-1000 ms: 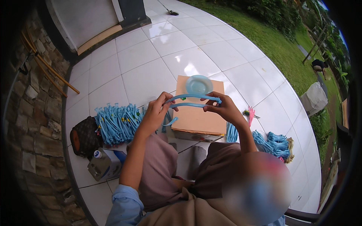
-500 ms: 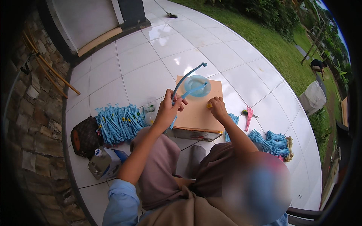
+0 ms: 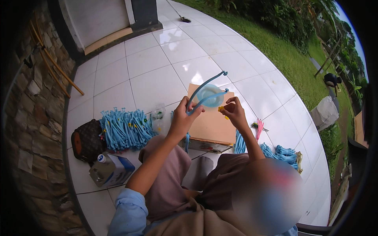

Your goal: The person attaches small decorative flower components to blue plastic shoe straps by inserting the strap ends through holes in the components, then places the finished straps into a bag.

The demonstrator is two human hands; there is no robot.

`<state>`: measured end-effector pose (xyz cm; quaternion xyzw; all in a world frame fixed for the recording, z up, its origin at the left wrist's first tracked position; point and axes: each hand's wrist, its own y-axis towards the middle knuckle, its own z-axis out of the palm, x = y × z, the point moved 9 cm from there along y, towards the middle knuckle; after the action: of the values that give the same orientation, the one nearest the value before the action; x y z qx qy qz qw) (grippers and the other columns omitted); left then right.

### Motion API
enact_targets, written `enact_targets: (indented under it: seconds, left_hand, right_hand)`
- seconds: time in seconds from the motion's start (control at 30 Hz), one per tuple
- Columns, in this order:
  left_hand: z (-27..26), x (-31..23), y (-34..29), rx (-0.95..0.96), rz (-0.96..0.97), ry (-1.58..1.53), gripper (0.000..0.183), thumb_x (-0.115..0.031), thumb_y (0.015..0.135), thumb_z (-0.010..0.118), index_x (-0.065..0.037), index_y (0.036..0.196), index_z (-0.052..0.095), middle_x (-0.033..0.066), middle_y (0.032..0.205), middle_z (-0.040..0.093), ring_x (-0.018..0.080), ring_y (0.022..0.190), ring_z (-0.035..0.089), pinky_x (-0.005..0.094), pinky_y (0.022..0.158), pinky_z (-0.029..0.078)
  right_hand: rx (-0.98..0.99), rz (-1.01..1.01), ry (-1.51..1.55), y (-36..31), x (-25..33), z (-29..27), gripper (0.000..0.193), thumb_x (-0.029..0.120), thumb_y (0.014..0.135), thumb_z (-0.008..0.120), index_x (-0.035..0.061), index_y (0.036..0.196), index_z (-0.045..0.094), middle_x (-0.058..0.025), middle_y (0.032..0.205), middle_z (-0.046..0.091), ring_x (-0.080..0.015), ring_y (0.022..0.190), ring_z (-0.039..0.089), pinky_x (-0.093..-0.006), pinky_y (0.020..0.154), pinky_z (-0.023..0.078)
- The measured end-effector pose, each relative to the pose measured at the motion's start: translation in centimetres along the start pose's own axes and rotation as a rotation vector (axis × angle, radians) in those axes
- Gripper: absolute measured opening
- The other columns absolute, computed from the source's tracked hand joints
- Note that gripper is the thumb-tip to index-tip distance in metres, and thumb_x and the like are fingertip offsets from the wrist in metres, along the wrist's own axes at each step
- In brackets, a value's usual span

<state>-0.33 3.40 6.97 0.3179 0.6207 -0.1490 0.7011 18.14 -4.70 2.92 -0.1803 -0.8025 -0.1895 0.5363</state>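
My left hand (image 3: 183, 119) is closed round soft blue cords (image 3: 200, 87); two knobbed ends stick out towards the upper right, and another blue length hangs below by the wrist. To its right, my right hand (image 3: 237, 115) pinches a small yellow piece (image 3: 221, 111) between thumb and fingers; its exact kind is too small to make out. Both hands are over a box with a plain cardboard top (image 3: 208, 128). Towards the far end of that top sits a pale blue bowl (image 3: 216, 103), partly behind the cords.
A big bundle of blue cords (image 3: 128, 129) lies at the left, near a brown bag (image 3: 88, 143) and a metal can (image 3: 110, 170). More blue bundles (image 3: 285, 155) and a pink bundle (image 3: 260, 129) lie on the right. A broom (image 3: 185, 19) is far off.
The right hand has lifted off the cardboard with the yellow piece and turned its fingers up. The left hand still grips the cords, whose ends have shifted right and slightly down.
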Motion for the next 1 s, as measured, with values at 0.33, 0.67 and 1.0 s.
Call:
enact_targets:
  seconds: [0.33,0.67,1.0]
  left_hand:
    - [0.7,-1.9,-0.7,0.033,-0.037,0.095,0.032,-0.009,0.078,0.067,-0.007,0.077,0.035,0.0076,0.084,0.062,0.006,0.075,0.056,0.0187,0.065,0.044]
    - [-0.4,0.2,-0.1,-0.027,-0.084,-0.152,0.038,-0.007,0.074,0.07,-0.009,0.077,0.032,0.007,0.076,0.062,0.0068,0.076,0.056,0.0193,0.072,0.045]
    - [1.2,-1.6,-1.1,0.103,-0.036,-0.103,0.023,-0.007,0.089,0.047,-0.01,0.081,0.026,0.0088,0.078,0.06,0.0027,0.057,0.032,0.0159,0.054,0.033]
  right_hand:
    - [-0.003,-0.308,0.116,-4.3,9.5,2.2,0.036,0.001,0.075,0.065,0.0038,0.099,0.038,-0.0066,0.072,0.06,-0.0119,0.065,0.055,-0.0236,0.062,0.043]
    - [0.03,-0.856,-0.459,-7.2,15.2,3.7,0.035,-0.003,0.067,0.065,0.0071,0.095,0.047,-0.0059,0.1,0.053,-0.025,0.09,0.051,-0.0337,0.077,0.043]
    - [-0.235,-0.438,0.269,-4.9,11.6,-0.4,0.028,-0.003,0.074,0.067,0.0025,0.094,0.047,-0.006,0.08,0.057,-0.0118,0.077,0.057,-0.0255,0.069,0.047]
